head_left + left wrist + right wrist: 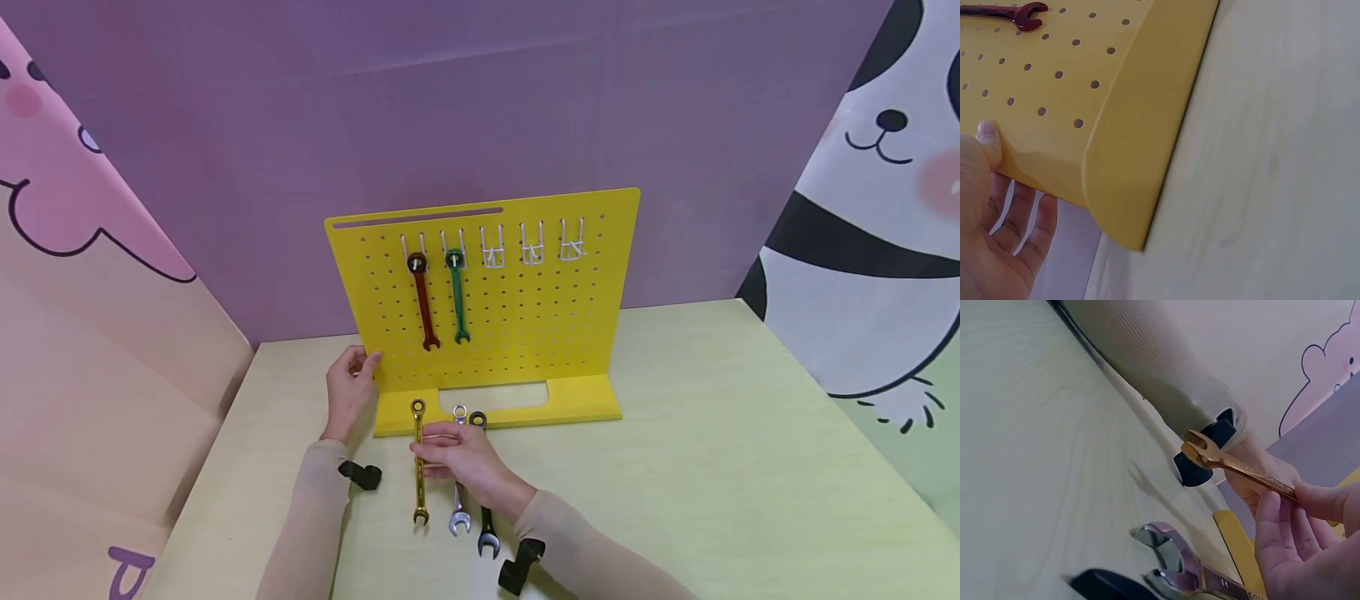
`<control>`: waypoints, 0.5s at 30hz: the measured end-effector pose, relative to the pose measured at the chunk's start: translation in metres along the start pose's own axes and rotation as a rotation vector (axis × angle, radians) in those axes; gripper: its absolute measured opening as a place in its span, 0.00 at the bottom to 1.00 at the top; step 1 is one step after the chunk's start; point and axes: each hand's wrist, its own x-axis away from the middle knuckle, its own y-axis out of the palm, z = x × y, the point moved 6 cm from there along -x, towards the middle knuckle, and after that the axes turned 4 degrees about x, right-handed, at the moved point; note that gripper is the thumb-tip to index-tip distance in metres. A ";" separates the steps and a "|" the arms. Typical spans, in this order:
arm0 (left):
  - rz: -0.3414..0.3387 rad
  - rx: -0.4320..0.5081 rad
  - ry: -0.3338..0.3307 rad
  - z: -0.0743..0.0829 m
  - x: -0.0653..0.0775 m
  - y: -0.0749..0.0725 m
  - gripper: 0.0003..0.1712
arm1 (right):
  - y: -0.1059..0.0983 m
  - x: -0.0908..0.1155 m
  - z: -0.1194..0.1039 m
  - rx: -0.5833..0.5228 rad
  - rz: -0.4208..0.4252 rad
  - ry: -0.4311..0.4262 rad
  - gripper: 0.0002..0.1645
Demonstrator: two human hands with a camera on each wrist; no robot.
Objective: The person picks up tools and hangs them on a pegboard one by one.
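My right hand (468,460) pinches a gold combination wrench (419,492) between thumb and fingers, ring end up and open end down. In the right wrist view the wrench (1241,469) is lifted above the table. At the left edge of the yellow pegboard (525,333), my left hand (350,392) grips the board. Its thumb (989,140) lies on the front face and the fingers reach behind. Below my right hand lie a silver wrench (460,521) and a black wrench (488,533), both partly covered by it. A red wrench (423,304) and a green wrench (458,300) hang on the board.
Three white hooks (492,257) to the right of the green wrench carry nothing. The board's yellow base (585,400) stands on the pale wooden table (712,450). Behind it rises a purple backdrop (480,108), with printed side panels left and right.
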 end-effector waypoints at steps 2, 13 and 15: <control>0.000 0.000 0.007 0.001 0.000 0.000 0.12 | -0.001 0.000 -0.001 -0.004 -0.003 -0.004 0.25; -0.003 -0.009 0.002 0.001 0.001 0.000 0.12 | -0.011 0.004 -0.013 0.064 0.017 -0.079 0.24; -0.002 -0.003 -0.001 0.000 0.000 -0.001 0.12 | -0.014 0.005 -0.016 0.085 0.024 -0.095 0.23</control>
